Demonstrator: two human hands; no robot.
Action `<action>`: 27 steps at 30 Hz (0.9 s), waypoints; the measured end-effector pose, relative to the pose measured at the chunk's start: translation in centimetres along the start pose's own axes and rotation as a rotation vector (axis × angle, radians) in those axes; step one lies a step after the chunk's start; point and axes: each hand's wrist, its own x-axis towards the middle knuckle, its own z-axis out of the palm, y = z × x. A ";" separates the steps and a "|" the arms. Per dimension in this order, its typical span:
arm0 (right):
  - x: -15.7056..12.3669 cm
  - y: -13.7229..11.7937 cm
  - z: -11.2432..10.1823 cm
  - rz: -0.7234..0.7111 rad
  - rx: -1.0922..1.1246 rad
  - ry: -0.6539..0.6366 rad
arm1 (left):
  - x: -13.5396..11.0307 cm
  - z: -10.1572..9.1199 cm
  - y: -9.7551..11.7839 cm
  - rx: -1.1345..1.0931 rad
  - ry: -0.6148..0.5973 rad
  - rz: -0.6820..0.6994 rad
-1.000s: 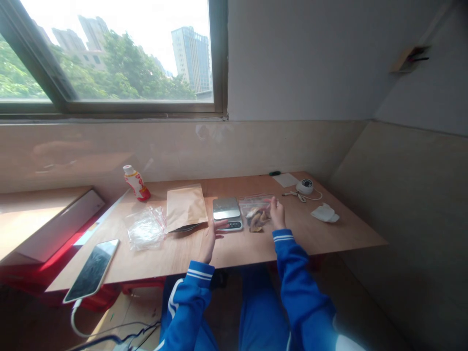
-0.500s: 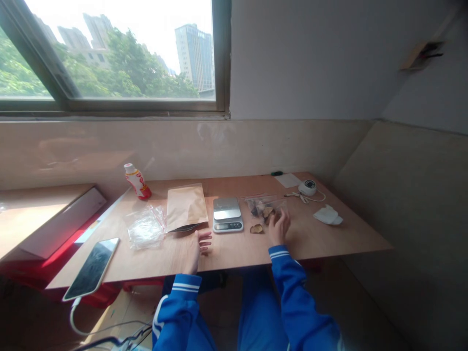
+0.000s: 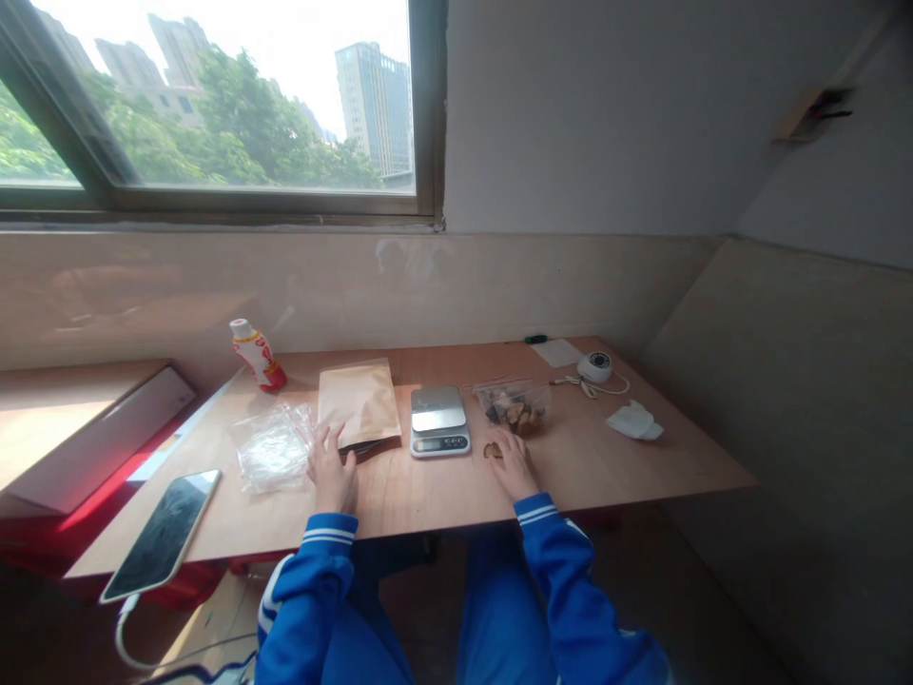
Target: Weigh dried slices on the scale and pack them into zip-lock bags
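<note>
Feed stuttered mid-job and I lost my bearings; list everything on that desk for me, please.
table: one, brown wood, below window
bottle: one, red and white, far left
paper pouch: one, tan, left of scale
clear bags: small pile, transparent, left of pouch
scale: one, silver, centre
bag of dried pieces: one, clear, right of scale
loose dried piece: one, brown, before that bag
phone: one, black, near-left corner, cabled
round device: one, white, far right
crumpled item: one, white, right side
left hand: one, blue-sleeved, flat at pouch's near edge
right hand: one, blue-sleeved, fingertips at loose dried piece
</note>
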 end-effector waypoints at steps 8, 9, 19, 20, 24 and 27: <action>4.0 -1.8 0.0 0.032 0.130 -0.041 | 2.4 -1.9 -2.2 -0.036 -0.184 0.096; 5.1 -2.6 0.2 0.030 0.161 -0.021 | 2.3 -2.6 -1.5 -0.041 -0.195 0.073; 9.8 -10.2 3.2 -0.061 0.282 0.062 | 1.4 -7.2 6.0 -0.055 -0.087 0.002; 9.1 -11.3 2.6 -0.103 0.348 0.141 | 1.4 -7.2 6.0 -0.059 -0.074 -0.010; 6.6 -16.6 0.5 -0.378 0.541 0.060 | 1.3 -6.7 6.1 -0.062 -0.021 -0.054; 6.2 -19.6 1.3 -0.511 0.452 -0.187 | 0.7 -6.3 6.3 -0.091 0.039 -0.082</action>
